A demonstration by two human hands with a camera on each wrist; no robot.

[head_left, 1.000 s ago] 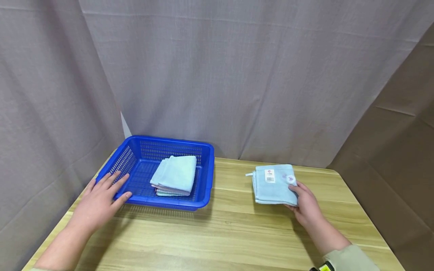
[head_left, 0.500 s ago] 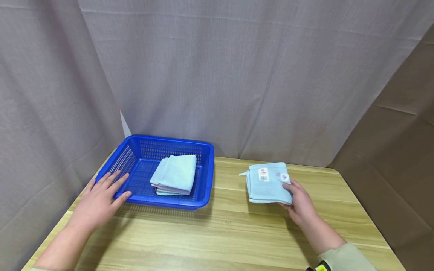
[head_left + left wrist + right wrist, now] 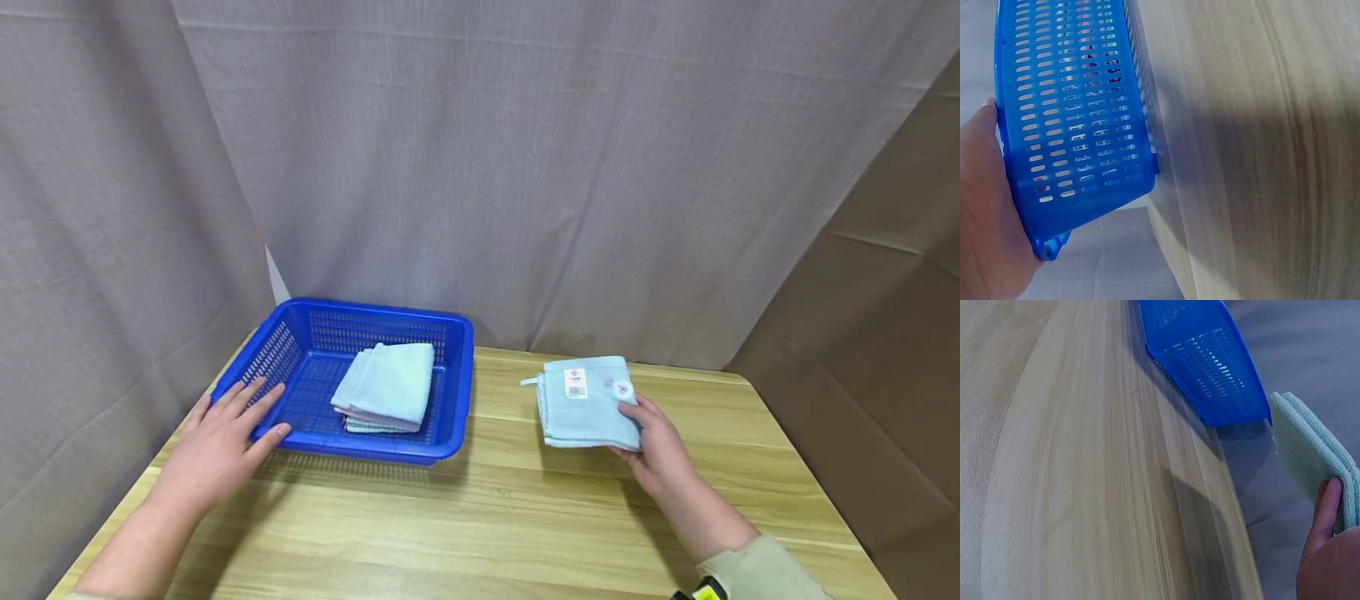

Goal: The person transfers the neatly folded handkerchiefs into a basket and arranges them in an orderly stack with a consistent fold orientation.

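My right hand (image 3: 656,446) pinches a folded light-blue towel (image 3: 588,421) by its right edge, thumb on top and fingers beneath. The towel carries a white barcode label, a round sticker and a small hanging loop at its left. In the right wrist view the folded towel (image 3: 1313,447) is held above the tabletop. My left hand (image 3: 217,450) rests with spread, fairly straight fingers on the front left corner of a blue plastic basket (image 3: 352,447). Inside the basket, toward its right, lies a stack of folded towels (image 3: 390,383), pale blue on top with pink and green edges below.
The basket stands at the left of a wood-grain table (image 3: 480,533). A grey curtain (image 3: 480,183) hangs along the back and left, and a brown fabric panel (image 3: 877,350) closes off the right side. The right wrist wears a dark band with a yellow-green face (image 3: 708,592).
My right hand has carried the folded towel a short way left, toward the basket, slowing in the last half second. The left hand and the basket have stayed where they were.
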